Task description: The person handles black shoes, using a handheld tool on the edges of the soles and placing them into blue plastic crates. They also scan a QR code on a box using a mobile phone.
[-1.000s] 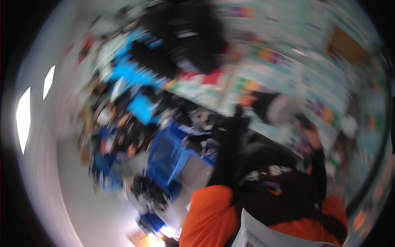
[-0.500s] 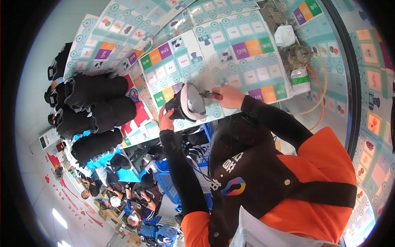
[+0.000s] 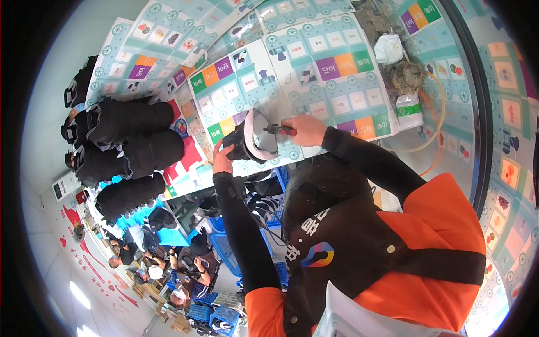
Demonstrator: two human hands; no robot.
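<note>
Black cloth makes up the crown of the cap (image 3: 251,137), which I see tipped over the patterned table (image 3: 337,64), its pale band and grey brim facing the right hand (image 3: 306,132). That hand's fingers are curled around the red handle of a small tool (image 3: 279,130), its dark end over the brim; I cannot tell whether it touches. On the cap's left edge, the left hand (image 3: 223,160) pinches the crown, thumb and fingers set apart by the cloth.

Below the cap, under the table edge, I make out a blue crate (image 3: 283,177) holding dark, striped pieces, partly hidden by the left arm. Well beyond it, lower left of the cap, another blue basket (image 3: 224,315) holds black and white items. Left of the cap lie nested black caps (image 3: 132,121); to its upper right stands a white-and-green packet (image 3: 409,109), contents hidden.
</note>
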